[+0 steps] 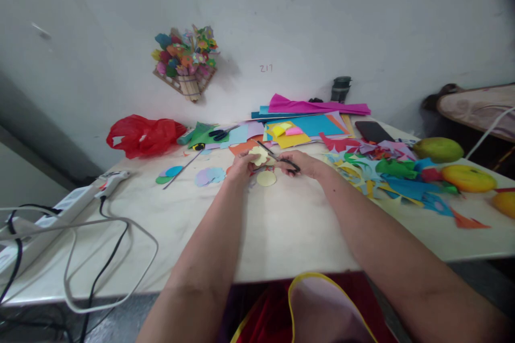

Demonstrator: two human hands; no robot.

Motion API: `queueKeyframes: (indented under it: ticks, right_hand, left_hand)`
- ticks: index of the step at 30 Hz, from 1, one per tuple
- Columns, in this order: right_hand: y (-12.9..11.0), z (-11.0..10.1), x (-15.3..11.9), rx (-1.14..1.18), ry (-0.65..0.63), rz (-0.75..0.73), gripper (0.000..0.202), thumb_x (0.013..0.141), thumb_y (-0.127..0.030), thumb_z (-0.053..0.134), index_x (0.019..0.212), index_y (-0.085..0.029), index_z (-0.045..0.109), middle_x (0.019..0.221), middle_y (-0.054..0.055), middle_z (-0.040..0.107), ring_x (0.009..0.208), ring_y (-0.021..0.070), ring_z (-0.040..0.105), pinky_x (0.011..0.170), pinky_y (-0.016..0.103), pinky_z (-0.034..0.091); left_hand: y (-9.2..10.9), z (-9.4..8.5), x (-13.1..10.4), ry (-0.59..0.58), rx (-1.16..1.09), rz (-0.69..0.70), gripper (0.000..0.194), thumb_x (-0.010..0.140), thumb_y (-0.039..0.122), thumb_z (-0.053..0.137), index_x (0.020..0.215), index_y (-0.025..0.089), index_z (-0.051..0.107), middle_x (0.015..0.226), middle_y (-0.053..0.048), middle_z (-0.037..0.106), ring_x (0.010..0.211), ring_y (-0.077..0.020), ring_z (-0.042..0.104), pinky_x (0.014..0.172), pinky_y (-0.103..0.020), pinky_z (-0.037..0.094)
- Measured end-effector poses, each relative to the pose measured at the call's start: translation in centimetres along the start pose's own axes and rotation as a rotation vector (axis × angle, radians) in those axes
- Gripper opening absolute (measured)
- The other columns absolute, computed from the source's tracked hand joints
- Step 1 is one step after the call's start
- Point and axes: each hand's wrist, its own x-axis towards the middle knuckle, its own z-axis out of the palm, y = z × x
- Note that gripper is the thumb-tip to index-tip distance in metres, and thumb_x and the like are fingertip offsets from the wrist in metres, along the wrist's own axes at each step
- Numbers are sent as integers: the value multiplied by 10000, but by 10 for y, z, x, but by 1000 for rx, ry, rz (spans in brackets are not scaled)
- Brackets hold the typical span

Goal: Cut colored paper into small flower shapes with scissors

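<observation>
Left hand [240, 164] is pinching a pale-yellow paper flower [258, 156], right hand [301, 163] grips black-handled scissors [289, 163], pale-yellow paper circle [266, 179] between them.

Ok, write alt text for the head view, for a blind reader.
A person's left hand holds scalloped yellow paper and the right hand holds scissors over a pale table. A yellow circle lies nearer the person; coloured sheets and a red plastic bag lie beyond, with paper scraps and fruit to the right.

view: head | looks forward and down | table [289, 236] near, wall [257, 16] beyond
</observation>
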Motion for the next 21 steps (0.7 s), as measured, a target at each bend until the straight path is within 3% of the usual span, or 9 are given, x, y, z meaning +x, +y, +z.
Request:
queueKeyframes:
  ticks: [14, 21]
  right_hand:
    - [2, -2, 4, 113, -36, 9, 118, 733, -198, 612, 661, -168, 523, 421, -61, 427, 372, 76, 401, 368, 198, 295]
    - [0, 0, 0, 20, -2, -9, 155, 770, -247, 616, 672, -159, 534, 499, -13, 542, 393, 76, 446, 376, 196, 297]
  left_hand:
    - [3, 1, -2, 25, -11, 0, 193, 559, 111, 686, 737, 92, 612, 735, -83, 684, 724, -218, 695, 722, -340, 562]
    - [3, 0, -3, 2, -5, -14, 196, 562, 118, 705, 745, 84, 641, 752, -87, 697, 683, -192, 686, 680, -302, 564]
